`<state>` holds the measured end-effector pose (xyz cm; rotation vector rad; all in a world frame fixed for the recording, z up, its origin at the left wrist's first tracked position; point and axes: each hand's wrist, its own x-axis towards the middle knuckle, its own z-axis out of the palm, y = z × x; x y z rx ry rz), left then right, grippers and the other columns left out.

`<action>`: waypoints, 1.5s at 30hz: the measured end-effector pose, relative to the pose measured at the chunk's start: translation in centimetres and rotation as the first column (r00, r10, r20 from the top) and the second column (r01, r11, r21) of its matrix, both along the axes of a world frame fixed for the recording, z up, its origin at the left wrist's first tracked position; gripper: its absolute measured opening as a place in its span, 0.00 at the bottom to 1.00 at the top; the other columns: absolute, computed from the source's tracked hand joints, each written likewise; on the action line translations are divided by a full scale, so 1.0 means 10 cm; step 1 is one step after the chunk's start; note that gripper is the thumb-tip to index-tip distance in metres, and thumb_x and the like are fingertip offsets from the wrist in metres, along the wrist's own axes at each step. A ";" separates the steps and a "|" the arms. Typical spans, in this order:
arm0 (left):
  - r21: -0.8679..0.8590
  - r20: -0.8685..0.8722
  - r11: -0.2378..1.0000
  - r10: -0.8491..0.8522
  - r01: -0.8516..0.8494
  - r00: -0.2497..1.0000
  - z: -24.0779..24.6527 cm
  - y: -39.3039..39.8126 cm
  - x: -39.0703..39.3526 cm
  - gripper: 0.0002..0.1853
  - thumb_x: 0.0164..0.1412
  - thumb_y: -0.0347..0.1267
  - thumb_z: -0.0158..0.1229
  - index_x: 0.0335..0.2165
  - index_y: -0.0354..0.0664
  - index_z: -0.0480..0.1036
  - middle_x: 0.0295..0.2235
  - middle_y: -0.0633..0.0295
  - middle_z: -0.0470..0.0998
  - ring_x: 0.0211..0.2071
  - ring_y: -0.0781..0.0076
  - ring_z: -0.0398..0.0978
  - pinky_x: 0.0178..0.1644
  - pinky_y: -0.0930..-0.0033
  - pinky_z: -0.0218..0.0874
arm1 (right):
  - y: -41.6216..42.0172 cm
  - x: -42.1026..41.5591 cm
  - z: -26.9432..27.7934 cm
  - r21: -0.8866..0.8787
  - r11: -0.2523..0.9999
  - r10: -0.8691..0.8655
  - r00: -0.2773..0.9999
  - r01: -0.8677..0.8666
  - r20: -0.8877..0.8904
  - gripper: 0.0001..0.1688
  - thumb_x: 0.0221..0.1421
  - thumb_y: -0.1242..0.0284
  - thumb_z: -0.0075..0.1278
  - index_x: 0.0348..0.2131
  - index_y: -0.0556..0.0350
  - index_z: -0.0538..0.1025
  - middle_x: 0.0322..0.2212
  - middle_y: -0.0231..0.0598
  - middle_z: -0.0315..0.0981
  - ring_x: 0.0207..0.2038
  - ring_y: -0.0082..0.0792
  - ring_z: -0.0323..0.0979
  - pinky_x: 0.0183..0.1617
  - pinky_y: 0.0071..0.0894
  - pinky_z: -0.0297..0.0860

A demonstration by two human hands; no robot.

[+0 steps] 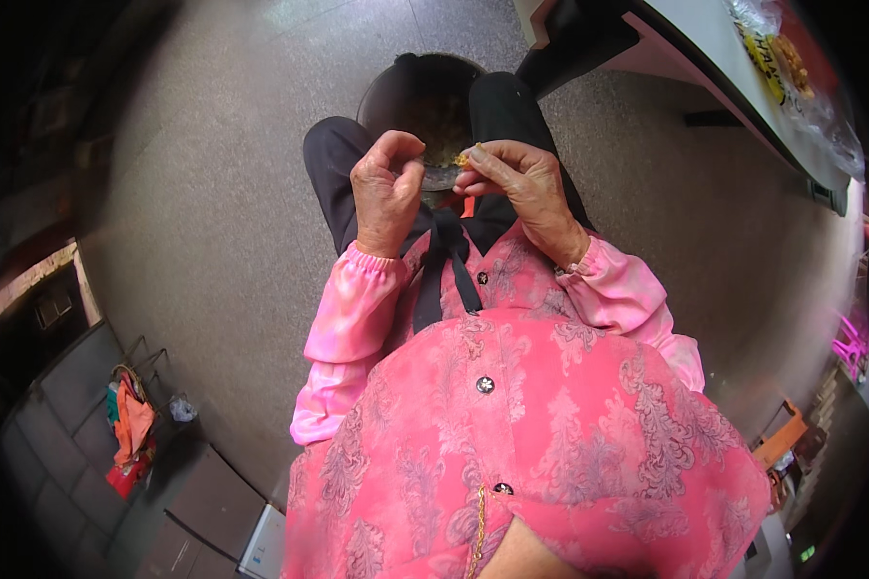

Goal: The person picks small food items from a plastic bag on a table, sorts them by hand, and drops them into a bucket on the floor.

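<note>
Between the knees stands a dark round basin (434, 79), with small pale bits on its inside. Over its near rim, my right hand (518, 174) pinches a small yellowish-brown crumbly piece (463, 158) between thumb and fingers. My left hand (391, 188) is just left of it, above the basin's near left side, with thumb and forefinger curled towards each other. Whether something small sits in its fingertips cannot be told. The two hands are apart. Pink elastic-cuffed sleeve covers are on both forearms.
A table (684, 58) at the upper right bears a clear plastic bag (804, 94) with brownish food pieces. Orange and red cloths or bags (132, 427) hang at the lower left, near a brown cabinet (210, 492). An orange object (781, 436) stands at the lower right.
</note>
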<state>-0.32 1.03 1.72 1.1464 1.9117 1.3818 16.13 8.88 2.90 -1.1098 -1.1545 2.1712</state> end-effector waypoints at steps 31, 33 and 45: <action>0.042 -0.570 0.999 0.003 0.025 0.822 -0.45 0.28 -0.27 0.11 0.49 0.21 0.53 0.35 0.35 0.72 0.34 0.53 0.75 0.36 0.56 0.74 0.42 0.65 0.65 | 0.71 0.57 1.12 0.928 0.353 -0.385 0.922 0.118 0.030 0.09 0.57 0.76 0.52 0.36 0.66 0.78 0.29 0.38 0.77 0.31 0.24 0.75 0.36 0.21 0.72; -0.062 -0.402 0.993 -0.115 0.098 0.908 -0.52 0.24 -0.32 0.06 0.51 0.22 0.55 0.32 0.34 0.72 0.31 0.54 0.75 0.33 0.56 0.74 0.39 0.64 0.65 | 1.03 0.89 1.36 0.986 0.167 -0.524 0.849 0.021 0.071 0.10 0.57 0.76 0.52 0.37 0.64 0.78 0.30 0.38 0.78 0.33 0.26 0.75 0.37 0.23 0.72; -0.059 -0.330 0.997 0.020 -0.042 0.944 -0.61 0.04 -0.29 0.06 0.53 0.27 0.58 0.23 0.34 0.72 0.21 0.53 0.73 0.22 0.57 0.74 0.29 0.63 0.63 | 1.94 1.52 2.07 0.854 -0.233 -0.834 0.547 -0.465 0.071 0.13 0.53 0.70 0.56 0.39 0.57 0.79 0.32 0.45 0.79 0.34 0.35 0.78 0.37 0.28 0.72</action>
